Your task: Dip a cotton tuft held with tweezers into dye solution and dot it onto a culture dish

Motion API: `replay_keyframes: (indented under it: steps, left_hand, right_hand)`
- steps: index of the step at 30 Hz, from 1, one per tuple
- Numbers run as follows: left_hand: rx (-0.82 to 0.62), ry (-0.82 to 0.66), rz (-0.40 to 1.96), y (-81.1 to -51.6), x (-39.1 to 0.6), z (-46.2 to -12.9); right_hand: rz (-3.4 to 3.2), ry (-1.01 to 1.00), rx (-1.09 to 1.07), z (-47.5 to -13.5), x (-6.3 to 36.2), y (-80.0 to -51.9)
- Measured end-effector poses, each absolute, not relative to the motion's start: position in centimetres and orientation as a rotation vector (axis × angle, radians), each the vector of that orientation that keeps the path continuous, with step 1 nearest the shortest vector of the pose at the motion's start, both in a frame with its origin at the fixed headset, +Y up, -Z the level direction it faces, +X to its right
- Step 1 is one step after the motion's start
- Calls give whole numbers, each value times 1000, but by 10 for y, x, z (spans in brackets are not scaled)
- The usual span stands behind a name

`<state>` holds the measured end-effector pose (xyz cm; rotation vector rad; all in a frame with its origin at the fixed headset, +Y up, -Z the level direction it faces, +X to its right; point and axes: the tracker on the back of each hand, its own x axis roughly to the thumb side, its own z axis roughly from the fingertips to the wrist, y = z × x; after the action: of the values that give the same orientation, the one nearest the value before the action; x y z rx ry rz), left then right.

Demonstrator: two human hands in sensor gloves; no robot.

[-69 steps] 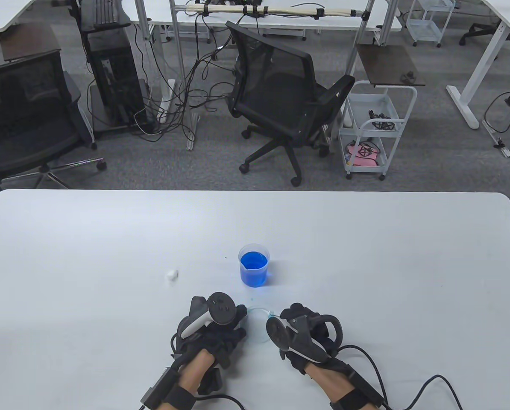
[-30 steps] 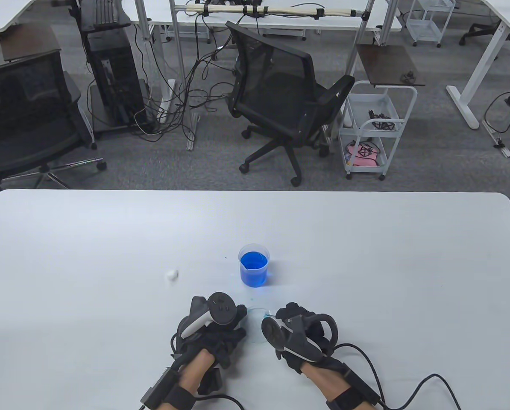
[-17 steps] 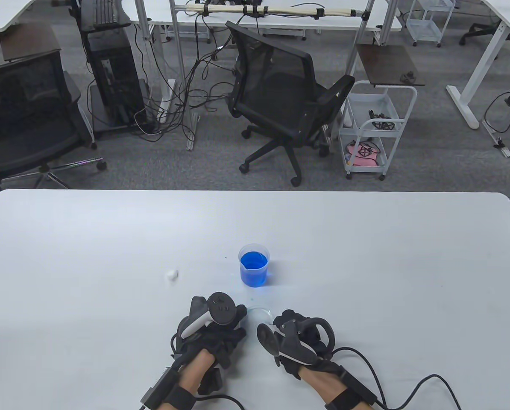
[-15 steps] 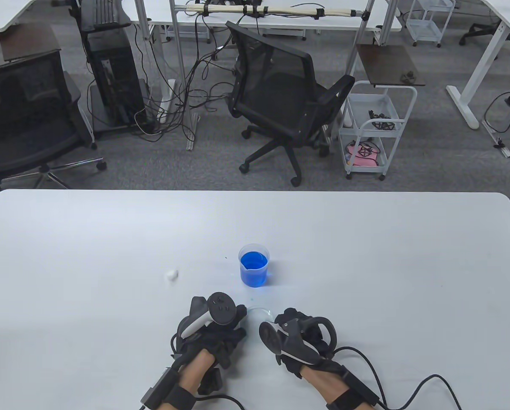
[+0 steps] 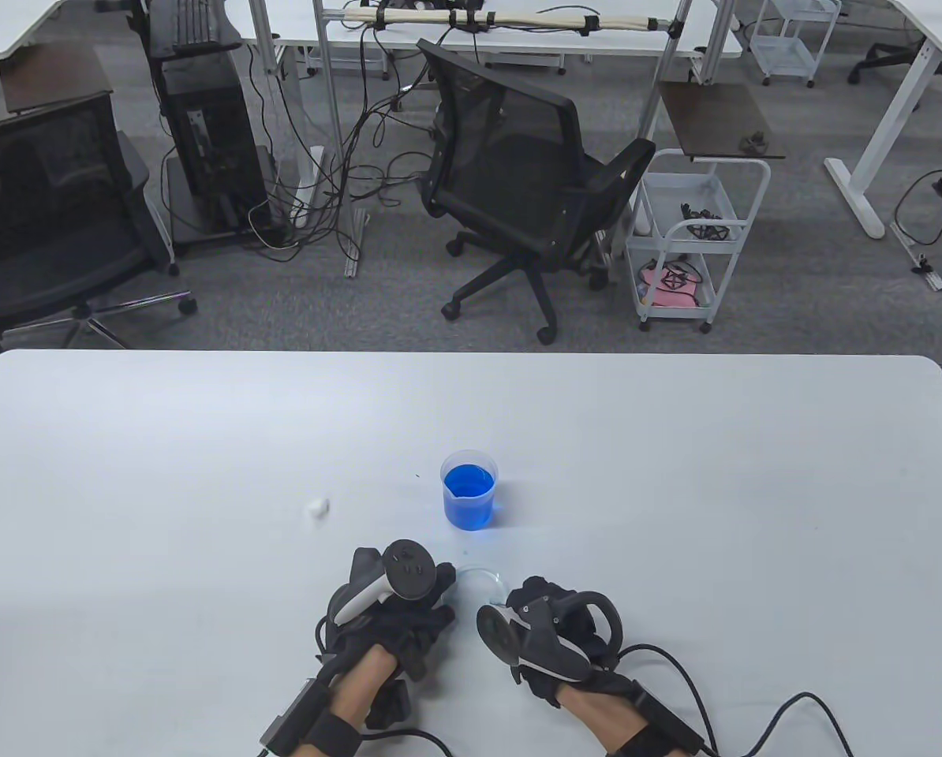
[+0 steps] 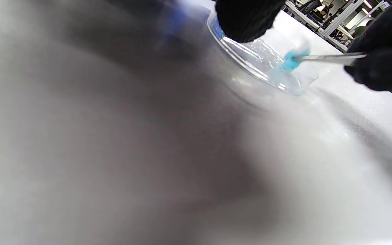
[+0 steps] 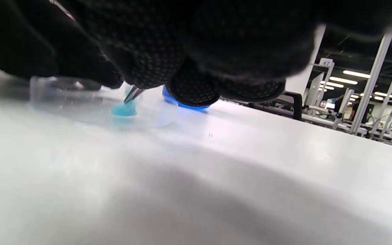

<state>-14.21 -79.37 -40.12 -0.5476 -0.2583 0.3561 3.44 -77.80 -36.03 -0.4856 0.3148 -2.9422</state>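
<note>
A clear culture dish (image 5: pixel 479 583) lies on the white table between my two hands. My left hand (image 5: pixel 408 599) rests at its left rim; a fingertip (image 6: pixel 245 18) touches the dish wall (image 6: pixel 250 64). My right hand (image 5: pixel 542 623) grips metal tweezers (image 6: pixel 328 58) that pinch a blue-dyed cotton tuft (image 6: pixel 289 61). The tuft (image 7: pixel 124 109) sits inside the dish (image 7: pixel 63 98), down at its floor. A clear beaker of blue dye (image 5: pixel 469 489) stands just beyond the dish.
A small white cotton ball (image 5: pixel 316 508) lies on the table left of the beaker. Cables trail from both wrists to the near edge. Office chairs and a white cart (image 5: pixel 696 236) stand beyond the table's far edge.
My right hand has drawn back toward me and slightly left along the dish. The blue tuft, seen at the dish's far right rim earlier, is now hidden under the hand. The left hand has not moved.
</note>
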Motion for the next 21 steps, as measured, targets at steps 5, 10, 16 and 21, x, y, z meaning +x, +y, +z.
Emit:
replay_keyframes:
  steps: [5,10,16,21]
  left_hand:
    - [-548,-258,356,-794,-142,-401]
    - [-548,-258,356,-794,-142,-401]
    - [-548,-257,354,-793,-142,-401]
    - [-548,-258,356,-794,-142,-401]
  right_hand:
    - [-2953,329,-477,-361,37,-777]
    - [-3001,392,-462,-358,42,-761]
    - [-3032,450,-487,-348,42,-749]
    - [-2993,364,-539,-349,30,-765]
